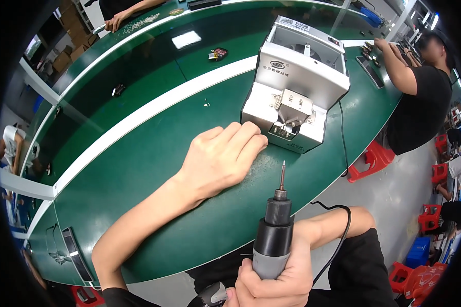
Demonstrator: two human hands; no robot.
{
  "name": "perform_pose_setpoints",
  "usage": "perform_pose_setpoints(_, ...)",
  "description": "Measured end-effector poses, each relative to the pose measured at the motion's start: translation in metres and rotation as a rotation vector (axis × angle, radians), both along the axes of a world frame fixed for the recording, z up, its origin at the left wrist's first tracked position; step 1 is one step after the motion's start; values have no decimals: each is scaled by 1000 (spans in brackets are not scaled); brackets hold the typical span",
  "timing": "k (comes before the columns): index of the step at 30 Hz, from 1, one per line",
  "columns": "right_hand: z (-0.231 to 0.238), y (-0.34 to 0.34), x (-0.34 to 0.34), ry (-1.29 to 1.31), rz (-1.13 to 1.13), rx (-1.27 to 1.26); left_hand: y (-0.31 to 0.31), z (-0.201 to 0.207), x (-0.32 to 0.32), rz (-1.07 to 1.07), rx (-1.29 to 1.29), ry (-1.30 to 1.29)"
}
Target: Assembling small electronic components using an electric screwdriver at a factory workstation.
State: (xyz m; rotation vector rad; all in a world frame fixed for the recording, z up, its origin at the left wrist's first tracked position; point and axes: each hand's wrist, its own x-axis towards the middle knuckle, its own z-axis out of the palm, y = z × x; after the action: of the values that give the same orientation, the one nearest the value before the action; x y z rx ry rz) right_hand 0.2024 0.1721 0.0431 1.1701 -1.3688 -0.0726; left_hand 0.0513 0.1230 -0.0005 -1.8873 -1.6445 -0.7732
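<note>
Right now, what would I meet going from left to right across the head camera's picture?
Dark phone-like device → left hand → black-and-grey screwdriver → red stool near the table's right edge → person in black shirt. The silver machine overlaps the screwdriver's span, so I left it out.

Assembly workshop was indicated: green bench (153, 140) was crossed by white frame (138, 113); screwdriver (273, 238) was held near boxy machine (312, 84); small parts (141, 24) were spread at far side. Co-worker (422, 105) was seated on red stool (376, 161); more people (455, 171), grey floor (363, 202), blue bin (418, 250), boxes (62, 62) were seen beyond.
</note>
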Motion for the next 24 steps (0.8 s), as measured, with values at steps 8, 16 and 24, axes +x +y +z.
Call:
perform_pose_setpoints(8,-6,-7,0,-51,-23,-127,64,81,-33,27,386,-198)
perform_pose_setpoints(16,-26,-14,-11,-166,42,-85,68,59,-71,-34,276,-356)
perform_pose_setpoints(24,-4,0,-44,-169,78,193,33,45,-73,-85,212,-706)
